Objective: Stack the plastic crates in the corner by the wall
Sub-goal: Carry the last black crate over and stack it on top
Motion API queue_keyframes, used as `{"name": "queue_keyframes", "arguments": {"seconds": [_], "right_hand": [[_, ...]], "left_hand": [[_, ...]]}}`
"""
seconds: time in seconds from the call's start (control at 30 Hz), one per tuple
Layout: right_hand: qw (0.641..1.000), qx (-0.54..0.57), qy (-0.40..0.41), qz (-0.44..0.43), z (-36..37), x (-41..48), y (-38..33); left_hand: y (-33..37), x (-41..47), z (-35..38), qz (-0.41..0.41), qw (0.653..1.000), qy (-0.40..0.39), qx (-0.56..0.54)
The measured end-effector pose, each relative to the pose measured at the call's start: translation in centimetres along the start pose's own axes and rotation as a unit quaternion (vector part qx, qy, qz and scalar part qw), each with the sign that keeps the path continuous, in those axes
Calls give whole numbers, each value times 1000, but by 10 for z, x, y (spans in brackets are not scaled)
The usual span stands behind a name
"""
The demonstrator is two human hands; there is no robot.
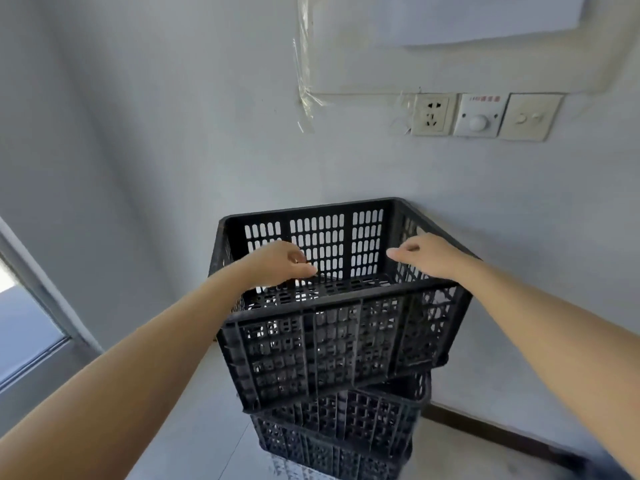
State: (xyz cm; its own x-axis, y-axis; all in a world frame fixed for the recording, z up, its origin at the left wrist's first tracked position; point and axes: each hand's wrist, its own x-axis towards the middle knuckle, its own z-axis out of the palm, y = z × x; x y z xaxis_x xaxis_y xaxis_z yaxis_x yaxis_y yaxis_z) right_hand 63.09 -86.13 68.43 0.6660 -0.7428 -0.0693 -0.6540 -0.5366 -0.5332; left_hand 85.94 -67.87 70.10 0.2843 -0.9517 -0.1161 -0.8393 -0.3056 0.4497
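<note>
Hovering over the black slotted plastic crate (339, 341), my left fingers (298, 255) and right fingers (401, 253) hang loosely curled and apart, gripping nothing. The crate sits just below them, skewed atop a second black lattice crate (346, 420) in the corner of the white wall (173, 133). Placement looks nearly done; next I'd twist it square so the rigid ribbed rims seat.
</note>
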Motion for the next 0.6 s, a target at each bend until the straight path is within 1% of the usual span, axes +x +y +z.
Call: {"name": "queue_keyframes", "arguments": {"seconds": [0.07, 0.1, 0.13, 0.17, 0.23, 0.27, 0.33, 0.37, 0.43, 0.6], "right_hand": [[999, -17, -45, 13, 11, -23, -2], [998, -35, -47, 14, 19, -34, -1], [998, -61, -33, 9, 26, -41, 1], [996, -90, -4, -2, 33, -48, 3], [986, -156, 47, -21, 45, -56, 9], [982, -178, 56, -25, 51, -60, 10], [983, -176, 50, -8, 62, -67, 11], [984, -169, 48, -1, 66, -70, 11], [980, -185, 73, -5, 70, -74, 9], [949, -283, 133, -36, 69, -75, 9]], "left_hand": [[6, -13, 18, 17, 997, -65, 37], [5, -19, 28, 15, 994, -87, 58], [2, -24, 37, 9, 992, -95, 77], [0, -29, 46, 5, 991, -86, 103], [-5, -34, 60, 21, 986, -20, 164], [-7, -36, 63, 33, 982, 15, 187], [-9, -37, 65, 49, 977, 56, 201], [-10, -37, 66, 52, 976, 65, 201], [-10, -36, 67, 47, 975, 73, 204], [-10, -33, 68, 32, 974, 81, 210]]}}
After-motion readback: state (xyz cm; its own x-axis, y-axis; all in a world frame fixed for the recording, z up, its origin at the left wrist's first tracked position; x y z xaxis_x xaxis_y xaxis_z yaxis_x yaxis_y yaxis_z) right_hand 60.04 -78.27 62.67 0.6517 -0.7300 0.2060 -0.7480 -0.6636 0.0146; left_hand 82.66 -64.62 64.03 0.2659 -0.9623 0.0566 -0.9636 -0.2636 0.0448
